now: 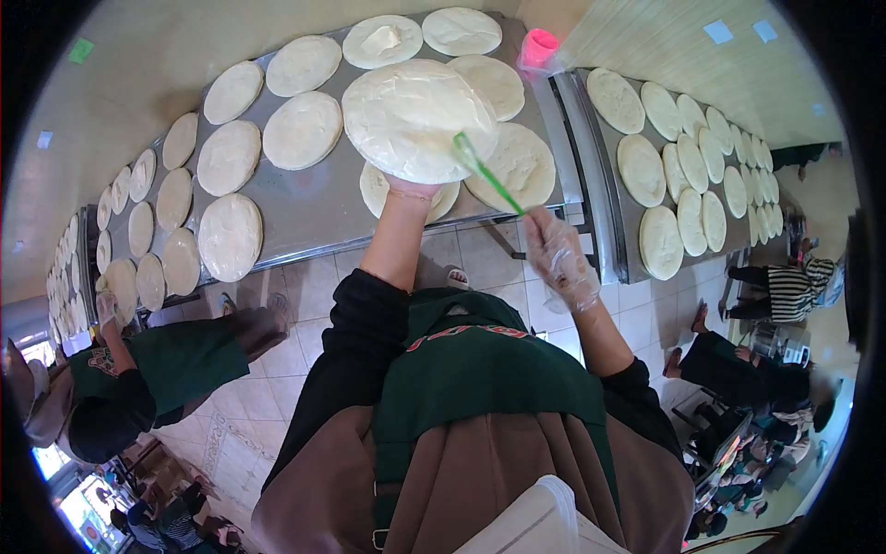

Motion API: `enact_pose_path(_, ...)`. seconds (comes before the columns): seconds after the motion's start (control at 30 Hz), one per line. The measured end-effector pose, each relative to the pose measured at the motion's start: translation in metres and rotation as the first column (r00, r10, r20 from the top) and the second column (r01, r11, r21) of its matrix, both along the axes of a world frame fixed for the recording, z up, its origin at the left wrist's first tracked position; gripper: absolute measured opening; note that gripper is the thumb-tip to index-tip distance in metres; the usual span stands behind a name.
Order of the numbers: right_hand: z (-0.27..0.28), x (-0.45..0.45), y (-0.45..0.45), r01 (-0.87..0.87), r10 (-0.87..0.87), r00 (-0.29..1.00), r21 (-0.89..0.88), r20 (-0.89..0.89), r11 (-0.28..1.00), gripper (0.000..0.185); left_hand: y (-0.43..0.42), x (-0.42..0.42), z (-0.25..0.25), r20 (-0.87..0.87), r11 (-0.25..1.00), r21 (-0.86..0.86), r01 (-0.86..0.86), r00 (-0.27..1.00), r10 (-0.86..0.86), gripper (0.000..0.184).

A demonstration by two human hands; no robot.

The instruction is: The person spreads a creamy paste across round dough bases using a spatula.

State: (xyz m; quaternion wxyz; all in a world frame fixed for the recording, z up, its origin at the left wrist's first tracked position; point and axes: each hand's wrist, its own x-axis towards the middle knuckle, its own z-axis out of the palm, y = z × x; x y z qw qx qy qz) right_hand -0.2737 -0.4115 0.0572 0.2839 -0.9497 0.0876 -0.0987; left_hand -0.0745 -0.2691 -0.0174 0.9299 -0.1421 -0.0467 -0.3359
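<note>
My left hand (413,187) holds up a round, pale flatbread (406,115) from beneath, so most of its fingers are hidden. The bread's top has a glossy, whitish coating with smear marks. In a clear plastic glove, my right hand (559,254) is closed round the handle of a green spatula (494,178). The spatula's head touches the right side of the held bread. Below it, other flatbreads lie on the grey metal table (305,189), partly covered by the raised one. One bread (383,41) at the back carries a pale lump on top.
A bright pink cup (539,46) stands at the table's back right corner. To the right, a second table (630,242) bears several rows of flatbreads. At left, a co-worker in a green apron (198,360) reaches to the table. More people are at the lower right.
</note>
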Motion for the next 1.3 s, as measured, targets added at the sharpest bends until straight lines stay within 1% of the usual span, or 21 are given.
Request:
enact_pose_path(0.1, 0.007, -0.009, 0.017, -0.104, 0.108, 0.994, 0.104, -0.034, 0.989, 0.007, -0.003, -0.001, 0.004, 0.054, 0.994, -0.107, 0.035, 0.998, -0.029, 0.070)
enact_pose_path(0.13, 0.012, -0.010, 0.019, -0.103, 0.116, 0.989, 0.139, -0.088, 0.985, 0.008, -0.003, -0.003, 0.011, 0.036, 0.976, 0.205, -0.074, 0.997, 0.068, 0.070)
enact_pose_path(0.17, 0.013, -0.010, 0.019, -0.101, 0.114, 0.990, 0.140, -0.087, 0.985, 0.008, -0.002, -0.005, 0.016, 0.048, 0.850, 0.499, -0.169, 0.985, 0.167, 0.070)
enact_pose_path(0.2, 0.014, -0.010, 0.019, -0.107, 0.110, 0.994, 0.162, -0.008, 0.981, 0.008, 0.000, -0.004, 0.012, 0.048, 0.850, 0.500, -0.166, 0.985, 0.165, 0.070)
enact_pose_path(0.23, 0.014, -0.010, 0.019, -0.114, 0.102, 0.992, 0.182, 0.072, 0.977, 0.008, 0.003, 0.000, 0.005, 0.035, 0.970, 0.240, -0.046, 0.999, 0.038, 0.070)
enact_pose_path(0.27, 0.013, -0.009, 0.017, -0.111, 0.100, 0.992, 0.182, 0.072, 0.977, 0.008, 0.005, 0.003, 0.001, 0.058, 0.995, -0.038, 0.089, 0.995, -0.087, 0.070)
enact_pose_path(0.33, 0.005, -0.006, 0.008, 0.072, -0.083, 0.996, 0.205, 0.045, 0.976, 0.008, 0.005, 0.005, -0.002, 0.011, 0.997, -0.024, 0.078, 0.997, -0.078, 0.070)
enact_pose_path(0.43, -0.009, -0.005, 0.006, 0.100, -0.102, 0.995, 0.091, 0.017, 0.991, 0.008, 0.001, 0.001, 0.002, -0.018, 0.998, -0.025, 0.057, 0.998, -0.057, 0.070)
enact_pose_path(0.5, -0.010, -0.011, 0.020, 0.096, -0.095, 0.995, 0.121, -0.017, 0.988, 0.008, -0.003, 0.001, 0.000, 0.001, 0.998, -0.039, 0.043, 0.999, -0.043, 0.070)
enact_pose_path(0.6, -0.003, -0.016, 0.033, -0.057, 0.055, 0.998, 0.242, 0.017, 0.968, 0.005, -0.010, 0.002, -0.004, 0.051, 0.990, -0.128, 0.064, 0.997, -0.058, 0.070)
enact_pose_path(0.63, -0.001, -0.016, 0.033, -0.055, 0.052, 0.998, 0.244, 0.018, 0.968, 0.005, -0.011, 0.000, 0.000, 0.023, 0.985, 0.158, -0.066, 0.998, 0.063, 0.069)
enact_pose_path(0.67, 0.000, -0.016, 0.032, -0.045, 0.037, 0.999, 0.246, 0.040, 0.968, 0.005, -0.011, -0.002, 0.004, 0.030, 0.883, 0.433, -0.180, 0.982, 0.186, 0.068)
enact_pose_path(0.7, 0.001, -0.016, 0.031, -0.034, 0.019, 0.998, 0.245, 0.063, 0.969, 0.005, -0.009, -0.002, 0.007, 0.030, 0.884, 0.432, -0.177, 0.983, 0.181, 0.068)
enact_pose_path(0.73, 0.001, -0.016, 0.028, -0.030, 0.015, 0.998, 0.244, 0.063, 0.969, 0.005, -0.004, 0.000, 0.009, 0.022, 0.978, 0.192, -0.084, 0.996, 0.081, 0.067)
enact_pose_path(0.77, 0.001, -0.014, 0.024, 0.041, -0.055, 0.997, 0.249, 0.047, 0.968, 0.005, 0.000, 0.001, 0.012, 0.038, 0.998, -0.060, 0.019, 0.999, -0.017, 0.065)
enact_pose_path(0.8, 0.001, -0.012, 0.021, 0.110, -0.122, 0.992, 0.252, 0.032, 0.961, 0.006, 0.002, 0.001, 0.016, 0.039, 0.998, -0.060, 0.020, 0.999, -0.017, 0.065)
enact_pose_path(0.87, -0.008, -0.010, 0.023, 0.117, -0.135, 0.989, 0.225, 0.064, 0.967, 0.005, 0.004, -0.001, 0.025, -0.021, 0.999, 0.031, -0.008, 1.000, 0.008, 0.064)
enact_pose_path(0.93, -0.014, -0.010, 0.028, 0.123, -0.145, 0.985, 0.197, 0.098, 0.973, 0.005, -0.001, 0.001, 0.015, -0.032, 0.999, 0.023, -0.036, 0.999, 0.037, 0.064)
enact_pose_path(1.0, -0.015, -0.014, 0.036, 0.052, -0.057, 0.998, 0.219, 0.016, 0.974, 0.005, -0.002, 0.002, 0.004, -0.043, 0.998, 0.017, -0.068, 0.997, 0.068, 0.064)
enact_pose_path(1.13, -0.003, -0.015, 0.041, -0.020, 0.001, 0.997, 0.267, 0.071, 0.964, 0.005, -0.002, 0.004, -0.004, 0.056, 0.996, -0.051, -0.073, 0.996, 0.076, 0.067)
enact_pose_path(1.3, -0.005, -0.009, 0.029, 0.119, -0.137, 0.989, 0.261, 0.053, 0.958, 0.004, 0.005, 0.000, 0.010, 0.022, 0.997, -0.072, 0.013, 1.000, -0.011, 0.070)
